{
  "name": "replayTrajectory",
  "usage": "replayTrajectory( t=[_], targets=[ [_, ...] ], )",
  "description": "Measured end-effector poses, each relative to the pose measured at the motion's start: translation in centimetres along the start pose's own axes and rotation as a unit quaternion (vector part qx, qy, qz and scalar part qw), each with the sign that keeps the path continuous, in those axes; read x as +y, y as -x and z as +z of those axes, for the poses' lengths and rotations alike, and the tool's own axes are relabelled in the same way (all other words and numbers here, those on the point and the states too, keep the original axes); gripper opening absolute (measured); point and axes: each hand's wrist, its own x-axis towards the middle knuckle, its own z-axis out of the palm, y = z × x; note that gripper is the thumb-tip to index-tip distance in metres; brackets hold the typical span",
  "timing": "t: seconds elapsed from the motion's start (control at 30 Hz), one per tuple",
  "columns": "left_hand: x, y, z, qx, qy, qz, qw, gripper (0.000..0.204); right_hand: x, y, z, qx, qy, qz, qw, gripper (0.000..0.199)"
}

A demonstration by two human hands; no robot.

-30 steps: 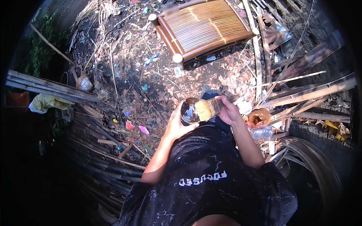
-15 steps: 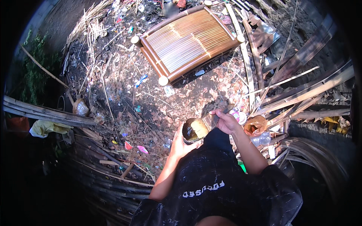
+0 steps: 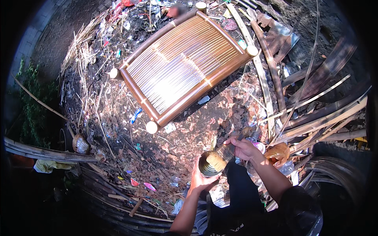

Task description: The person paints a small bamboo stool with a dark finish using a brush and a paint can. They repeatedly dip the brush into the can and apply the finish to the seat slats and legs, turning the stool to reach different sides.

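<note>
My left hand cups a small round tin can from below, low in the middle of the view. My right hand grips the handle of a wide paintbrush whose pale bristles rest at the can's open mouth. Ahead of me on the ground lies a glossy brown bamboo slat bench, lying at an angle with round pale post ends at its corners.
The ground is dry leaves, litter and straw. Long bamboo poles pile up on the right and a bundle of poles lies on the left. A crumpled orange-brown bag sits beside my right wrist.
The view has swung so the bamboo bench now fills the upper middle. My hands keep the can and brush, now lower and slightly right, with the brush still at the can.
</note>
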Motion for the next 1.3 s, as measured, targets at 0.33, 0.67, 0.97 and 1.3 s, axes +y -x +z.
replayTrajectory(
  t=[0.33, 0.67, 0.97, 1.3],
  targets=[
    [-19.1, -13.8, 3.7, -0.011, 0.02, 0.106, 0.994, 0.101, 7.1, -16.0, -16.1, -0.064, -0.059, -0.047, 0.995, 0.035],
    [-33.0, -24.8, 1.3, -0.048, -0.066, 0.116, 0.99, 0.118, 11.7, -29.2, -26.7, -0.135, -0.04, -0.116, 0.983, 0.03],
    [-32.4, -27.6, 0.7, -0.015, -0.021, 0.097, 0.995, 0.093, 3.9, -33.2, -29.4, -0.074, -0.011, -0.315, 0.946, 0.031],
    [-35.1, -23.3, 0.7, 0.042, 0.057, 0.099, 0.993, 0.094, -23.6, -31.7, -28.9, 0.309, 0.766, -0.479, 0.296, 0.031]
  ],
)
